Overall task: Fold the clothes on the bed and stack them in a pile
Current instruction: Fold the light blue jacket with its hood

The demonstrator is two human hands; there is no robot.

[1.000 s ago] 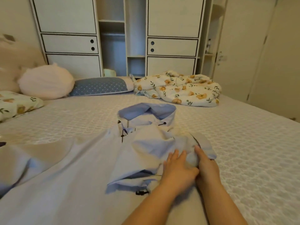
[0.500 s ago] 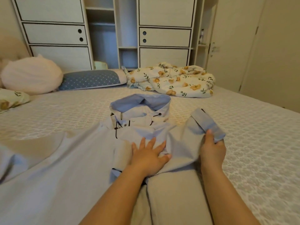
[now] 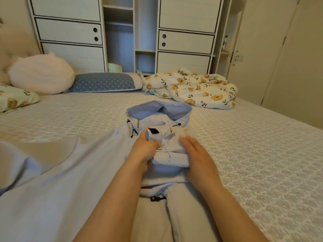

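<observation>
A pale blue hooded fabric jacket (image 3: 162,147) is spread on the bed (image 3: 253,154). Its folded sleeve is pinched by the left hand (image 3: 146,149) and pressed flat by the open right hand (image 3: 197,156), seemingly to set the fold.

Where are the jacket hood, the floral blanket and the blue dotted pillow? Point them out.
jacket hood (image 3: 158,110), head view, on its blue inner lining.
floral blanket (image 3: 197,89), head view, on its crumpled middle.
blue dotted pillow (image 3: 103,82), head view, on its dotted panel.
</observation>
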